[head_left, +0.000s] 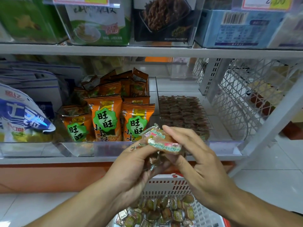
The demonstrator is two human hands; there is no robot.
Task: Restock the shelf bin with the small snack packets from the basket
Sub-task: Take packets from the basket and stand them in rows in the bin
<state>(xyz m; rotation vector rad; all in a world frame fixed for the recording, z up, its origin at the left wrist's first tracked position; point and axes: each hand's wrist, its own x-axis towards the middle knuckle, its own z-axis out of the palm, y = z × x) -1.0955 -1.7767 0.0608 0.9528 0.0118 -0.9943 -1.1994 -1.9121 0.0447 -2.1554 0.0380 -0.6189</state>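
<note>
- Hands meet in front of the shelf edge, both on one small bunch of snack packets (161, 141).
- Left hand (131, 163) cups the bunch from below, fingers curled round the lower packets; several crumpled wrappers sit in its palm.
- Right hand (195, 154) pinches the top packet, thumb on the near side, index finger over the far edge.
- Top packet lies roughly flat, clear wrapper with green and red print, brown snack inside.
- Bunch is held just above the front lip of the clear shelf bin (221, 145), not inside it.
- Shelf bin holds neat rows of matching brown packets (183, 113) toward its back and middle; front strip bare.
- Basket (165, 185), white with slotted walls, sits below the hands on the floor, a loose heap of the same small packets (164, 210) in it.
- Left neighbour bin holds orange snack bags (106, 115) with green labels, standing upright.
- Further left, a blue and white bag (21, 118) leans in its own bin.
- Upper shelf carries clear bins with larger packs behind price tags.
- White wire rack (242, 95) stands to the right of the shelf bin.
</note>
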